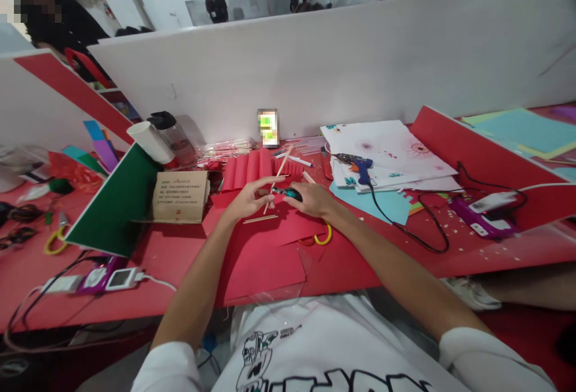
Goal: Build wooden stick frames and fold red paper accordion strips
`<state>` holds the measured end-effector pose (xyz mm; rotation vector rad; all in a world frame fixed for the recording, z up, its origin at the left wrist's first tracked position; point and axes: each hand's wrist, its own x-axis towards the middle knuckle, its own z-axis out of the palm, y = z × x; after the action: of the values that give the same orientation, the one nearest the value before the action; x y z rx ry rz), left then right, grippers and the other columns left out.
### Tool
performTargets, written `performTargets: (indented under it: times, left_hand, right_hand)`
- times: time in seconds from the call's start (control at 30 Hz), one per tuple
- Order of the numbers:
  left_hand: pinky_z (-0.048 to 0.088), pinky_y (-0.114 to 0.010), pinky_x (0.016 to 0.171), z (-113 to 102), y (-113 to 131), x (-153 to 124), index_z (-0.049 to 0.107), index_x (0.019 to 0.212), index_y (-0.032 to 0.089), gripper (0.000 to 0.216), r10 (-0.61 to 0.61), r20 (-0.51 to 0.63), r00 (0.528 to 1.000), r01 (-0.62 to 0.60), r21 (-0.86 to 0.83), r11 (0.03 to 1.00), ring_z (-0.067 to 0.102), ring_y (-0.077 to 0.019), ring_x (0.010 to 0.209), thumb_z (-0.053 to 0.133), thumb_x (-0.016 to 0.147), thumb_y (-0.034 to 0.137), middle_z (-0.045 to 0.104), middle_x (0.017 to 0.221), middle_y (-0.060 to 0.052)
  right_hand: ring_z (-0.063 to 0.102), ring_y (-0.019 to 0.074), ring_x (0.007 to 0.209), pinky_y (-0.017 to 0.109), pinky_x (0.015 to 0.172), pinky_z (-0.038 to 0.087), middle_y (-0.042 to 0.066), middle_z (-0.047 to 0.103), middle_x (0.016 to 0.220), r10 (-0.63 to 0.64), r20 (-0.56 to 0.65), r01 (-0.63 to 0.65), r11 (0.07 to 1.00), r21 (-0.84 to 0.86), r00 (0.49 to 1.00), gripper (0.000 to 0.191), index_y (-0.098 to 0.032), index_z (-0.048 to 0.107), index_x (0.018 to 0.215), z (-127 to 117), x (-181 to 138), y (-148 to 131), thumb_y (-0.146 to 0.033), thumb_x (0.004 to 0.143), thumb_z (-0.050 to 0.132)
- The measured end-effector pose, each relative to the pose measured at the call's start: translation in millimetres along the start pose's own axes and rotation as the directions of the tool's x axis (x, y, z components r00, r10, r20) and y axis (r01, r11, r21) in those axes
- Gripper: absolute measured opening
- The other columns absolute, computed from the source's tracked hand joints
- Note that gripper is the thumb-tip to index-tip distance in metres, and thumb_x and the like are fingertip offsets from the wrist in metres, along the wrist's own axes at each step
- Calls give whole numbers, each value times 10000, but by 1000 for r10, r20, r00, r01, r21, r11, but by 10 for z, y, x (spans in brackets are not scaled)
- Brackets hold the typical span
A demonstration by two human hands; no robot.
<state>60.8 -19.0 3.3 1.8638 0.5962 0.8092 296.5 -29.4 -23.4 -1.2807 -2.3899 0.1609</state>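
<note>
My left hand is closed, its thumb and fingers pinching a thin wooden stick that slants up and away. My right hand is wrapped round a pair of pliers with dark and teal handles. The jaws are at the stick, close to my left fingertips; whether they bite into it is too small to tell. Below my hands, short wooden sticks lie on red paper. Just beyond my hands are several red paper rolls. Scissors with a yellow handle are near my right wrist.
A cardboard box and green board stand left. Right are a blue glue gun on white papers, its black cord, and a purple power strip. A lit phone leans at the back. Another person is far left.
</note>
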Motion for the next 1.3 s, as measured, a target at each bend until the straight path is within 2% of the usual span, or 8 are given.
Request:
performTargets:
  times: [0.13, 0.3, 0.43, 0.6, 0.7, 0.77, 1.0, 1.3]
  left_hand:
    - [554, -241, 690, -4, -29, 7, 584, 1390, 225, 502, 8, -32, 999, -8, -6, 1000, 660, -101, 714, 676, 914, 355, 586, 1400, -157]
    - [542, -235, 669, -42, -47, -3, 565, 1411, 186, 550, -4, -95, 995, -3, -74, 997, 671, -129, 694, 700, 898, 334, 733, 962, -87]
    - [553, -241, 676, -44, -30, -3, 555, 1417, 170, 579, -19, -151, 988, 1, -121, 993, 675, -134, 684, 718, 883, 323, 715, 795, -41]
    - [572, -253, 701, -7, -34, 6, 558, 1420, 189, 583, -21, -158, 987, 5, -96, 995, 707, -136, 736, 715, 878, 334, 731, 1126, -127]
    - [582, -257, 707, 9, -49, 15, 561, 1424, 240, 571, 4, -136, 991, -15, -78, 997, 716, -123, 750, 705, 882, 346, 552, 1463, -163]
    - [588, -265, 719, 22, -50, 20, 564, 1422, 252, 557, 10, -124, 992, -19, -69, 997, 720, -124, 760, 693, 890, 353, 467, 1542, -164]
    - [596, -284, 757, 114, -78, 51, 601, 1357, 201, 500, -41, -118, 992, 35, -50, 998, 731, -137, 779, 687, 894, 369, 543, 1468, -173]
    - [596, -317, 780, 211, -150, 62, 630, 1280, 142, 473, -82, -42, 996, 82, -22, 996, 734, -164, 795, 704, 881, 385, 701, 1214, -158]
  right_hand:
    - [656, 244, 837, 369, 849, 421, 85, 724, 913, 14, 4, -14, 1000, -19, 1000, 367, -185, 599, 959, 19, 39, 26, -525, 989, 465]
    - [645, 258, 900, 319, 743, 413, 89, 709, 978, 48, 40, -49, 999, 25, 998, 363, -199, 586, 989, -51, 4, 83, -544, 980, 474]
    - [622, 262, 976, 330, 791, 435, 102, 675, 1056, 71, -70, -65, 993, 95, 995, 301, -203, 558, 1107, -114, -65, 126, -465, 998, 457]
    - [607, 281, 1013, 376, 878, 454, 138, 647, 1065, 216, -218, -203, 976, 79, 952, 294, -180, 539, 1107, -170, -81, 210, -434, 996, 440]
    - [627, 304, 1031, 385, 855, 468, 164, 654, 1122, 346, -202, -346, 938, 37, 916, 361, -167, 520, 1162, -215, -96, 259, -471, 971, 482]
    - [641, 320, 1039, 388, 836, 473, 177, 660, 1169, 413, -170, -420, 908, -6, 895, 443, -160, 488, 1241, -247, -114, 275, -487, 945, 528]
    - [644, 344, 1057, 390, 813, 473, 194, 668, 1175, 517, -71, -521, 835, -175, 853, 499, -160, 469, 1289, -331, -123, 222, -466, 908, 568]
    - [627, 354, 1052, 405, 820, 475, 220, 668, 1124, 430, -23, -420, 868, -264, 903, 417, -130, 538, 1244, -162, -118, 266, -337, 889, 605]
